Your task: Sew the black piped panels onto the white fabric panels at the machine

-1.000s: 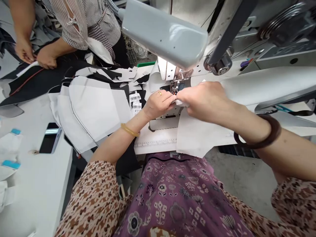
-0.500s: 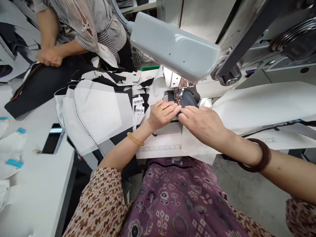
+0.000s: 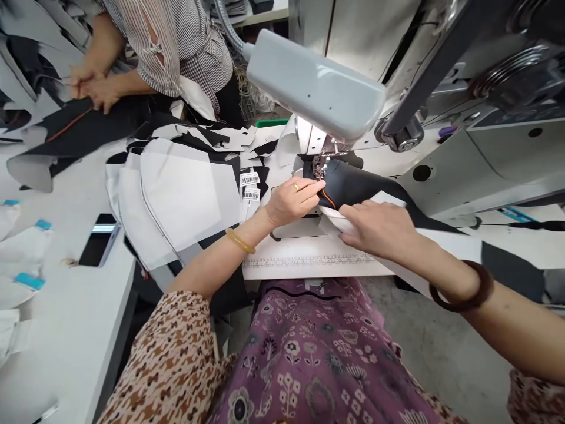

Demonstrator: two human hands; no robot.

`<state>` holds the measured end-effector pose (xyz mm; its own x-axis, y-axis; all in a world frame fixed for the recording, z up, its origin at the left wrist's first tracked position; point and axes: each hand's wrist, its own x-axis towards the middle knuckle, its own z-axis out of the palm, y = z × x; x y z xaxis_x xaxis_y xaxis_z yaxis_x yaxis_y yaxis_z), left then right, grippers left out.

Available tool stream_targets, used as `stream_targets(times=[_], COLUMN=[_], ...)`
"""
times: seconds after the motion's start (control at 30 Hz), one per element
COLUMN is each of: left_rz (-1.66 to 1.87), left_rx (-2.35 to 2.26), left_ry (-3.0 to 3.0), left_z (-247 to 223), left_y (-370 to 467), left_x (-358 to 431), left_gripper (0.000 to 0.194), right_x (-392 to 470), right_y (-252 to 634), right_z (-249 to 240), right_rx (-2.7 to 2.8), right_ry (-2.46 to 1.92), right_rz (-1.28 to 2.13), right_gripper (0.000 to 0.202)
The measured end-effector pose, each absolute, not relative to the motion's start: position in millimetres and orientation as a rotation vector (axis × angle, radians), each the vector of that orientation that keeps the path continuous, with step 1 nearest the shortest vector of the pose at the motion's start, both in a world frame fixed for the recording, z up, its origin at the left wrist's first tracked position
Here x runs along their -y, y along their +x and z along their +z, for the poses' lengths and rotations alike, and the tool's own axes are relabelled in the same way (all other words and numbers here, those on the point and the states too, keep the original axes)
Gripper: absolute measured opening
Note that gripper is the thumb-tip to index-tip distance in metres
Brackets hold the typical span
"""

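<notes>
Black, smooth fabric (image 3: 353,179) with one curving orange cord (image 3: 328,199) lies beneath the presser foot (image 3: 319,169). The right hand (image 3: 382,227) grips its white, folded edge (image 3: 336,220); the left hand (image 3: 292,203) (one gold ring) touches it, pinching or not, I cannot tell. Two barcode labels (image 3: 249,179) lie left.

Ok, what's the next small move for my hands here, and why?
Probably turn the black fabric slightly with the right hand, easing the orange trim into line with the presser foot. The trim bends away from the foot toward that hand, while the left hand lies beside it.
</notes>
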<state>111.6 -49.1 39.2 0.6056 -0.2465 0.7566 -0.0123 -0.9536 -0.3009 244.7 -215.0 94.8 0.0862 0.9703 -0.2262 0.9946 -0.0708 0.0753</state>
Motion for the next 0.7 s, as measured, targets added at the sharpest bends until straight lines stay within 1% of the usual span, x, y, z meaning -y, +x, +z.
stream_targets(times=[0.1,0.13,0.2,0.3,0.33,0.37,0.43,0.5,0.53,0.6,0.7], left_rz=[-1.215,-1.199,-1.175,-1.122,-1.101,-1.083,-1.067,-1.071,-1.073,-1.067,-1.066], left_rx=[-0.175,-0.153,-0.088,0.023,0.036,0.041,0.035,0.005,-0.016,-0.053,-0.083], left_ry=[-2.521,-2.524,-2.558,-2.636,-2.645,-2.644,-2.625,-2.6,-2.588,-2.572,-2.564], left_z=[41.9,43.0,45.7,49.9,50.8,51.3,51.0,49.6,48.7,47.4,47.4], left_y=[112.1,112.2,112.3,113.4,114.1,115.0,116.9,118.5,119.0,119.6,119.8], left_x=[55.0,57.2,61.4,66.2,67.0,67.2,66.4,64.0,62.5,59.2,54.9], left_gripper=[0.026,0.024,0.017,0.014,0.014,0.016,0.021,0.023,0.024,0.026,0.026], right_x=[209.9,208.6,208.7,213.5,215.5,217.3,220.3,222.5,223.3,223.9,220.2], right_y=[257.0,259.7,263.7,267.0,266.7,265.3,259.3,250.9,246.9,241.0,238.5], right_z=[74.7,69.8,66.3,77.5,84.0,90.9,103.4,112.6,116.3,123.7,137.8], right_rx=[-2.088,-2.111,-2.103,-1.962,-1.933,-1.912,-1.861,-1.82,-1.797,-1.78,-1.863], right_ry=[2.18,2.223,2.364,2.542,2.568,2.585,2.589,2.472,2.385,2.241,2.173], right_rz=[-0.297,-0.383,-0.673,-1.086,-1.158,-1.157,-0.937,-0.542,-0.359,-0.149,-0.016], right_gripper=[0.014,0.014,0.012,0.011,0.012,0.012,0.02,0.033,0.035,0.028,0.02])
